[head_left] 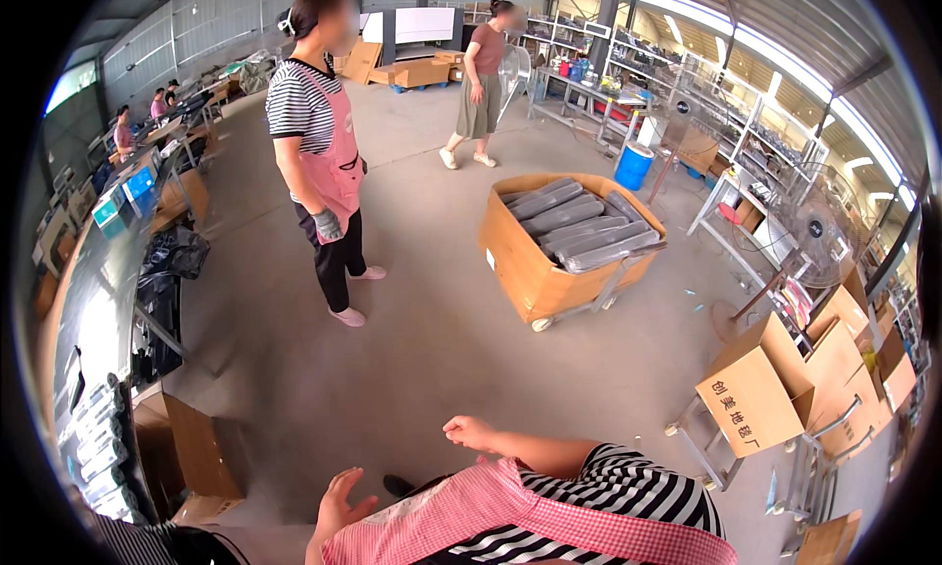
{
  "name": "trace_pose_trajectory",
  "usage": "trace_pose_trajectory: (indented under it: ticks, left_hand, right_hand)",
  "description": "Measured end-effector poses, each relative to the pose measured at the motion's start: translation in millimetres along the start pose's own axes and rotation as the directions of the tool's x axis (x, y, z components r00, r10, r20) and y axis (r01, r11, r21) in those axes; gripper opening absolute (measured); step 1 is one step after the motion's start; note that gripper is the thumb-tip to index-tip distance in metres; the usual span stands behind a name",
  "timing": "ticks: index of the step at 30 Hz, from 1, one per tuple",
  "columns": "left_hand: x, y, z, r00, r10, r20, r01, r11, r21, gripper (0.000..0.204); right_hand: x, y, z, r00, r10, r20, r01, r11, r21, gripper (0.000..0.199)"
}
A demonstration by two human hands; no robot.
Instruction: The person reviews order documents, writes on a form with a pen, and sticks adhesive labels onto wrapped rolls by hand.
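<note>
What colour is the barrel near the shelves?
The barrel is blue with a white lid, seen in the head view.

brown carton [549, 271] centre, open box [760, 393] right

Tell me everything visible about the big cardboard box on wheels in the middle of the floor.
The cardboard box on wheels is a large brown open-topped carton that looks like corrugated board. It sits on a low wheeled frame on the grey concrete floor; one pale wheel shows under its near corner. It is filled with long grey rolls in shiny plastic wrap, lying side by side and rising above the rim. A small white label is on its left side. No one touches it.
</note>
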State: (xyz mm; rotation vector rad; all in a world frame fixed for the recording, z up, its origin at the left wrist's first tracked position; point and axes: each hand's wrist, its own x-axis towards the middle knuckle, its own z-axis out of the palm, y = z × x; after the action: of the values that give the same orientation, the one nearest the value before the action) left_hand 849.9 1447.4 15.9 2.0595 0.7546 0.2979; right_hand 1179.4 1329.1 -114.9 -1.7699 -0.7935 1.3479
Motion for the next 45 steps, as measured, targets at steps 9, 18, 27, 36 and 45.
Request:
trace_pose_trajectory:
  ticks: [9, 18, 27, 36, 45]
  left_hand:
    - [161.3, -40.0, -130.0, 0.989, -0.009, 0.150, 0.005, 1.000, 0.027, 0.057]
    - [244.5, -109.5, -234.8, 1.000, 0.019, -0.015, -0.019, 1.000, 0.016, 0.055]
    - [286.5, -175.8, -310.3, 0.889, -0.457, -0.006, 0.389, 0.764, -0.516, 0.055]
    - [338.8, -250.3, -384.9, 0.705, -0.708, -0.045, 0.403, 0.452, -0.796, 0.055]
    - [445.7, -332.8, -526.1, 0.960, -0.263, -0.098, 0.234, 0.942, -0.240, 0.059]
  right_hand:
    - [118.2, -85.3, 2.3, 0.989, 0.121, -0.082, -0.122, 0.992, -0.007, 0.030]
    - [268.7, -148.7, 16.1, 0.990, 0.132, -0.049, -0.134, 0.989, -0.054, 0.033]
    - [496.6, -274.6, 74.7, 0.986, -0.061, 0.158, 0.106, 0.948, -0.299, 0.030]
    - [636.4, -435.6, 191.1, 0.815, -0.280, 0.508, 0.482, 0.814, -0.324, 0.036]
    - [707.0, -410.6, 191.7, 0.917, -0.054, 0.395, 0.280, 0.793, -0.541, 0.048]
